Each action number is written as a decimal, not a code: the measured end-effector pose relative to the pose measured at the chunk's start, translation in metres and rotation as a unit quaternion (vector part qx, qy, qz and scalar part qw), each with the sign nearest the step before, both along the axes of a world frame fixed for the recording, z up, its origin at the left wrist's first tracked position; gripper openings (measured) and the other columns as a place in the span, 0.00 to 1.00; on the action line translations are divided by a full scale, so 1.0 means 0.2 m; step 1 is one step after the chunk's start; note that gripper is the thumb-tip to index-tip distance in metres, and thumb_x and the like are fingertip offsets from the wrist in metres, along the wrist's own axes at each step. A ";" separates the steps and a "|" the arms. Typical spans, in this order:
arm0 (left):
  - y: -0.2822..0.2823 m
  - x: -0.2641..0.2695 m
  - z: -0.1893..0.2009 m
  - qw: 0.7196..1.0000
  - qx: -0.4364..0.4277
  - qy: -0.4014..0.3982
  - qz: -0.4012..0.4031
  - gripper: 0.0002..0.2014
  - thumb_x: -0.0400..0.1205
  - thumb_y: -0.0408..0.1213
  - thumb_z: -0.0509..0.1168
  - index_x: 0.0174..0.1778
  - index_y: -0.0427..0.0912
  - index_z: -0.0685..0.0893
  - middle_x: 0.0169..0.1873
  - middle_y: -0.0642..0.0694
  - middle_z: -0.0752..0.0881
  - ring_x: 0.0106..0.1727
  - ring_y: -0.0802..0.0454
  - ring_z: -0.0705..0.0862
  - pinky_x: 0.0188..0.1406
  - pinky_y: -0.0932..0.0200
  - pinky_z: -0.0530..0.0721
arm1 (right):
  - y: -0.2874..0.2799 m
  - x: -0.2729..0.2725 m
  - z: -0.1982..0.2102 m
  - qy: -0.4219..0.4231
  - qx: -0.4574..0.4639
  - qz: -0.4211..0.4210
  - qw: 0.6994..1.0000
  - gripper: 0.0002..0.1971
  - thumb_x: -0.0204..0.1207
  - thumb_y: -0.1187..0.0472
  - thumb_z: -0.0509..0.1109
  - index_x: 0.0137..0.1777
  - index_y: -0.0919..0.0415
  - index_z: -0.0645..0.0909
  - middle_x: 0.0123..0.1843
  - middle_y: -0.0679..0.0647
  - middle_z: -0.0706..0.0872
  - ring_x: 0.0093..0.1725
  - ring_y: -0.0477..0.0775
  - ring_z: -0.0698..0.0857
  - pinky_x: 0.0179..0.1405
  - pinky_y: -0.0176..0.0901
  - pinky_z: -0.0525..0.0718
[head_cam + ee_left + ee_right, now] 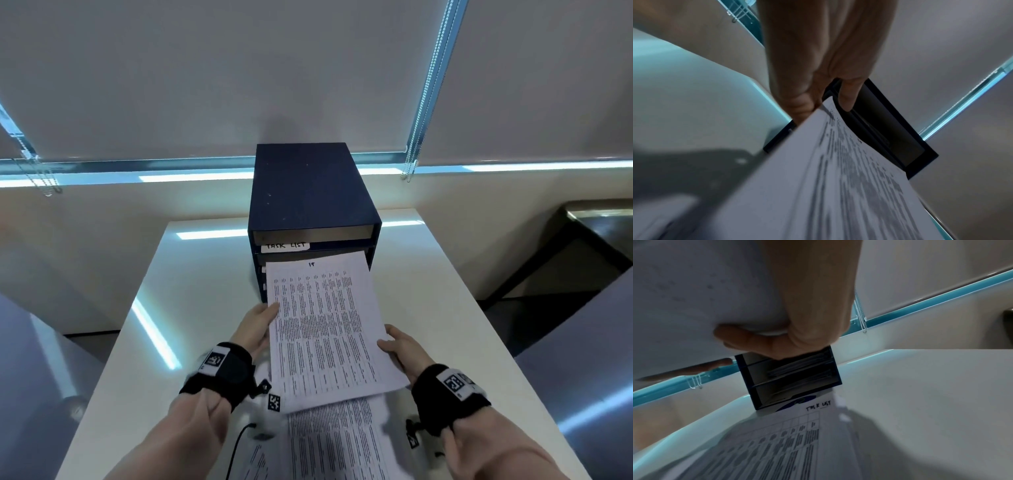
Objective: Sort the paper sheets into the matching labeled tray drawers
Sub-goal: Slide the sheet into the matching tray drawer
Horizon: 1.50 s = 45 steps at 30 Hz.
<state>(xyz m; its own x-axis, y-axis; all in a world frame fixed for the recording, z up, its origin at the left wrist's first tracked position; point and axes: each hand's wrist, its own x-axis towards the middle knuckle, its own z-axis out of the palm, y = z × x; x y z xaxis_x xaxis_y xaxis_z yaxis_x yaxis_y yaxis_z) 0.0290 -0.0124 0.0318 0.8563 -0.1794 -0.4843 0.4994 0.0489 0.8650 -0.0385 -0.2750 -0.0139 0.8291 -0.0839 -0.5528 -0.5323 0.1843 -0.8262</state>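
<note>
A printed paper sheet (325, 325) covered in table text is held flat in the air, its far edge at the front of the dark blue drawer unit (308, 192). My left hand (258, 325) pinches its left edge (818, 146). My right hand (400, 346) grips its right edge, with fingers under the sheet (694, 296) and the thumb on top. A white label reading TASK LIST (286, 245) sits on the unit's front below the top slot. In the right wrist view the drawer unit (789, 378) shows slots with papers inside.
More printed sheets (335, 442) lie on the white table (445, 291) under my wrists; one (797, 434) is headed TASK LIST. A black cable (236, 445) runs near my left forearm. Window blinds with bead chains (424, 92) hang behind the table.
</note>
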 end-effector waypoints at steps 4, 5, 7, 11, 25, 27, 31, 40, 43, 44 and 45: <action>0.05 -0.05 -0.11 0.998 -0.041 0.047 -0.020 0.17 0.86 0.38 0.59 0.69 0.34 0.75 0.56 0.40 0.88 0.54 0.43 0.89 0.45 0.54 0.89 | 0.01 0.23 0.08 -0.007 -0.047 0.001 0.999 0.20 0.83 0.75 0.55 0.73 0.66 0.69 0.54 0.65 0.86 0.46 0.62 0.87 0.51 0.53 0.84; 0.05 -0.05 -0.11 0.997 -0.054 0.049 -0.028 0.14 0.86 0.38 0.59 0.65 0.38 0.77 0.55 0.42 0.87 0.54 0.38 0.88 0.49 0.46 0.89 | 0.02 0.29 0.11 -0.012 -0.054 0.001 0.998 0.21 0.83 0.75 0.55 0.74 0.64 0.68 0.59 0.69 0.84 0.51 0.66 0.85 0.55 0.59 0.83; 0.02 -0.05 -0.10 0.998 -0.056 0.035 -0.022 0.11 0.86 0.40 0.60 0.63 0.42 0.74 0.54 0.45 0.84 0.47 0.32 0.89 0.49 0.38 0.88 | 0.03 0.41 0.15 -0.027 -0.052 0.004 0.998 0.20 0.83 0.73 0.57 0.73 0.59 0.68 0.64 0.73 0.82 0.56 0.72 0.84 0.58 0.65 0.82; -0.02 0.11 -0.14 0.999 -0.031 -0.012 0.036 0.14 0.87 0.39 0.56 0.67 0.40 0.71 0.44 0.48 0.85 0.29 0.44 0.87 0.32 0.52 0.90 | 0.04 0.50 0.17 -0.022 -0.022 0.036 0.999 0.14 0.82 0.63 0.65 0.66 0.51 0.72 0.59 0.58 0.86 0.51 0.59 0.86 0.47 0.50 0.84; -0.11 0.54 -0.11 0.993 -0.075 -0.057 0.065 0.08 0.86 0.29 0.58 0.60 0.34 0.72 0.52 0.41 0.83 0.52 0.47 0.86 0.56 0.45 0.85 | 0.19 0.87 0.12 -0.051 0.238 -0.099 0.965 0.08 0.80 0.77 0.58 0.47 0.68 0.76 0.49 0.64 0.84 0.53 0.60 0.86 0.50 0.56 0.90; -0.07 0.46 -0.16 0.996 0.033 -0.077 0.011 0.08 0.85 0.34 0.60 0.58 0.41 0.80 0.49 0.41 0.89 0.46 0.43 0.87 0.52 0.40 0.85 | 0.19 0.78 0.11 -0.049 0.198 -0.048 0.978 0.08 0.83 0.72 0.58 0.54 0.66 0.78 0.54 0.64 0.87 0.53 0.61 0.88 0.51 0.52 0.90; 0.02 0.25 -0.44 0.940 0.280 -0.157 -0.113 0.04 0.82 0.39 0.64 0.50 0.47 0.83 0.46 0.48 0.88 0.44 0.49 0.85 0.53 0.49 0.85 | 0.12 0.48 -0.08 0.050 -0.026 0.027 0.998 0.10 0.83 0.66 0.61 0.58 0.66 0.82 0.48 0.64 0.90 0.46 0.62 0.89 0.46 0.53 0.90; 0.05 -0.01 -0.67 0.826 0.476 -0.178 -0.246 0.24 0.75 0.39 0.69 0.68 0.46 0.75 0.60 0.43 0.71 0.62 0.47 0.75 0.60 0.57 0.76 | 0.05 -0.08 -0.44 0.123 -0.093 -0.073 0.985 0.12 0.73 0.77 0.68 0.54 0.68 0.82 0.30 0.60 0.80 0.26 0.53 0.76 0.23 0.34 0.74; 0.05 -0.04 -0.63 0.810 0.494 -0.215 -0.232 0.17 0.75 0.35 0.67 0.61 0.43 0.80 0.57 0.45 0.71 0.56 0.48 0.77 0.53 0.57 0.79 | 0.06 -0.12 -0.45 0.114 -0.071 -0.068 0.989 0.14 0.72 0.78 0.66 0.56 0.67 0.81 0.29 0.60 0.76 0.19 0.50 0.69 0.21 0.32 0.66; 0.04 -0.05 -0.61 0.806 0.500 -0.230 -0.218 0.13 0.75 0.33 0.66 0.57 0.43 0.81 0.55 0.47 0.71 0.51 0.50 0.77 0.48 0.58 0.78 | 0.06 -0.12 -0.44 0.112 -0.067 -0.069 0.989 0.13 0.72 0.78 0.65 0.54 0.66 0.81 0.28 0.60 0.74 0.18 0.49 0.67 0.20 0.31 0.64; 0.04 -0.07 -0.59 0.804 0.502 -0.245 -0.201 0.09 0.76 0.33 0.65 0.52 0.44 0.81 0.51 0.49 0.72 0.47 0.52 0.76 0.43 0.60 0.75 | 0.05 -0.13 -0.43 0.110 -0.065 -0.072 0.989 0.13 0.72 0.79 0.65 0.53 0.65 0.80 0.27 0.60 0.73 0.18 0.49 0.66 0.19 0.31 0.63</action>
<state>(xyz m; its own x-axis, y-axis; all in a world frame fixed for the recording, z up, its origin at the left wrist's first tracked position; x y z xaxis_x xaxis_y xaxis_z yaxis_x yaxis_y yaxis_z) 0.0149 -0.0038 -0.0867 0.9593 -0.2184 -0.1789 -0.1131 -0.8780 0.4652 -0.0637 -0.2644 -0.0991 0.6644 -0.2746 -0.6951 -0.6776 0.1711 -0.7153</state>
